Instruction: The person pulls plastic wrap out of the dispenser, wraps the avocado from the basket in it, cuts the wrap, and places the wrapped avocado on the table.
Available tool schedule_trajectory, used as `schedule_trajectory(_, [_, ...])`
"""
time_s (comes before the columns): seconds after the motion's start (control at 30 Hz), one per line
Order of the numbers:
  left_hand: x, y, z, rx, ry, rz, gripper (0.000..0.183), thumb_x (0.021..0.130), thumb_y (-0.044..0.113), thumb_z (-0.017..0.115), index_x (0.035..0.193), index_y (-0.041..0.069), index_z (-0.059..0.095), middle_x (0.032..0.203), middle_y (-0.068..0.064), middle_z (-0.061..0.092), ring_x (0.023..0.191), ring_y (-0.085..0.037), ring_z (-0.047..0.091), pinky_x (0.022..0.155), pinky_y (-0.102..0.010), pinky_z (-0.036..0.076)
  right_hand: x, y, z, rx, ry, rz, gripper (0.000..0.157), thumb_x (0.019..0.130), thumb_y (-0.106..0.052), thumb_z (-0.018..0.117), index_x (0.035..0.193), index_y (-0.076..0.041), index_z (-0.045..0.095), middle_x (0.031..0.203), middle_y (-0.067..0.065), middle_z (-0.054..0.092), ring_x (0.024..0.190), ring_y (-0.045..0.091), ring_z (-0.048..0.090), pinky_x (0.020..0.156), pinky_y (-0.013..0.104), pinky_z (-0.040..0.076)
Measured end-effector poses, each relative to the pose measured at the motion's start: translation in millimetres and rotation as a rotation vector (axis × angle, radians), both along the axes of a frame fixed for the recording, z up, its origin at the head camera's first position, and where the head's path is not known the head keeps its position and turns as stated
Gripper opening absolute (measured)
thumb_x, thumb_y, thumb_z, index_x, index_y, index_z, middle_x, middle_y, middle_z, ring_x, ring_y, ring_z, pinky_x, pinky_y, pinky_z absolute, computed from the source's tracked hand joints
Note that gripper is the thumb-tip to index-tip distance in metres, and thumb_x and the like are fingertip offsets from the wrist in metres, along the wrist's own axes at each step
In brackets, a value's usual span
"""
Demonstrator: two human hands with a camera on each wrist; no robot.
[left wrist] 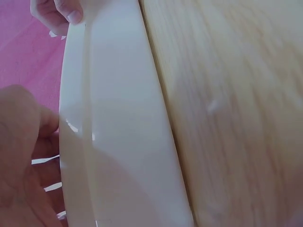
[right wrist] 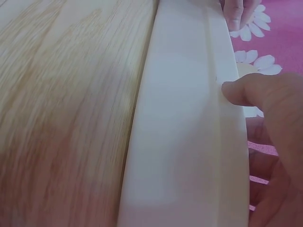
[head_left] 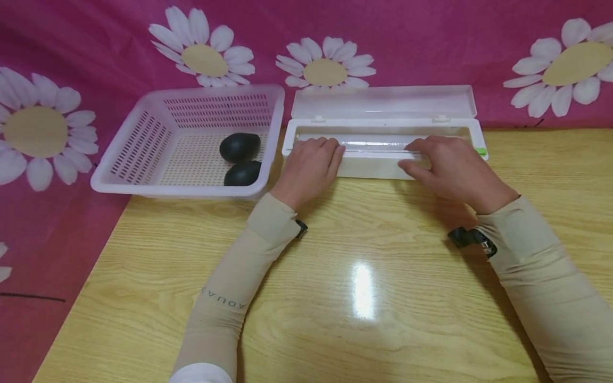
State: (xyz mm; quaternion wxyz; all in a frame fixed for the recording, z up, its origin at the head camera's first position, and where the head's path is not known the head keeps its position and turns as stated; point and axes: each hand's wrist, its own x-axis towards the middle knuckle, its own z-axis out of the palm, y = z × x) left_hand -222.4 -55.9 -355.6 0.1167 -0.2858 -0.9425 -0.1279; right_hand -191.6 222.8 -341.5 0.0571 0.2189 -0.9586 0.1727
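A long white cling film dispenser box [head_left: 369, 167] stands at the back of the table, its lid [head_left: 383, 102] raised. Inside lies a roll of clear film [head_left: 373, 142]. My left hand [head_left: 312, 166] reaches over the front rim at the left, fingertips at the roll. At the right end, my right hand [head_left: 450, 167] has its fingers over the rim and its thumb [right wrist: 236, 91] against the front wall, with a gap between thumb and index finger. Both wrist views show the front wall [left wrist: 118, 109] close up; the rim hides the fingertips there.
Left of the dispenser stands a white perforated plastic basket [head_left: 179, 190] holding two dark oval objects [head_left: 239, 147], possibly avocados. A green tab [head_left: 480, 152] sits at the box's right end. Behind the wooden table [head_left: 306, 298] hangs a pink flowered cloth [head_left: 421, 48].
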Motion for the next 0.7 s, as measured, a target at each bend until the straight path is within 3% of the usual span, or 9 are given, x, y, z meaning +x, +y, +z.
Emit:
schedule_trajectory(0.23, [-0.4, 1.7, -0.7, 0.013, -0.013, 0.029, 0.037, 0.111, 0.028, 0.04, 0.097, 0.006, 0.067, 0.082, -0.009, 0.067, 0.085, -0.031, 0.068, 0.08, -0.045, 0.054, -0.1, -1.2, -0.1, 0.003, 0.017, -0.002, 0.039, 0.099, -0.027, 0.068, 0.123, 0.003, 0.069, 0.117, 0.027, 0.073, 0.11, 0.043, 0.069, 0.096, 0.058, 0.054])
schedule_trajectory(0.53, [0.7, 4.4, 0.2, 0.125, -0.123, 0.091, 0.033, 0.11, 0.028, 0.043, 0.105, 0.007, 0.068, 0.092, -0.006, 0.069, 0.097, -0.028, 0.067, 0.09, -0.043, 0.051, 0.5, -2.6, -0.3, -0.044, 0.007, -0.027, 0.038, 0.098, -0.027, 0.069, 0.119, 0.005, 0.069, 0.115, 0.026, 0.073, 0.108, 0.042, 0.068, 0.096, 0.057, 0.053])
schedule_trajectory(0.7, [-0.3, 5.8, 0.7, 0.161, -0.119, 0.111, 0.031, 0.109, 0.025, 0.044, 0.104, 0.007, 0.068, 0.096, -0.006, 0.071, 0.099, -0.028, 0.066, 0.09, -0.042, 0.05, 0.0, -3.5, 0.7, -0.102, 0.002, -0.053, 0.036, 0.095, -0.026, 0.073, 0.115, 0.005, 0.071, 0.111, 0.025, 0.074, 0.104, 0.041, 0.069, 0.093, 0.056, 0.053])
